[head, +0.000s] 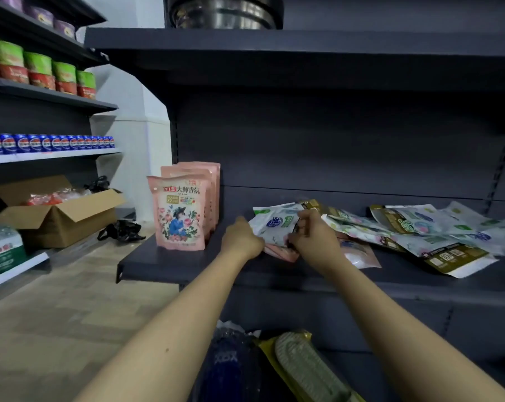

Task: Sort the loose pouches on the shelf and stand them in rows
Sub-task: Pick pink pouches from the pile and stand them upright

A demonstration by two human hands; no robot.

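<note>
A row of pink pouches point(181, 213) stands upright at the left end of the dark shelf point(164, 265). To their right lies a loose heap of white, gold and pink pouches point(413, 230). Both hands are at the left edge of this heap. My left hand point(241, 239) has its fingers curled on the near edge of a white pouch with a blue logo point(274, 224). My right hand point(313, 236) pinches the right side of that same white pouch. A flat pink pouch point(280, 252) lies under the white one, between my hands.
An open cardboard box point(60, 216) sits on the floor at left, with a black bag point(123, 230) beside it. Side shelves at left hold blue cans point(48, 143) and green tubs point(39, 65). Packaged goods point(300, 367) lie on the lower shelf below my arms.
</note>
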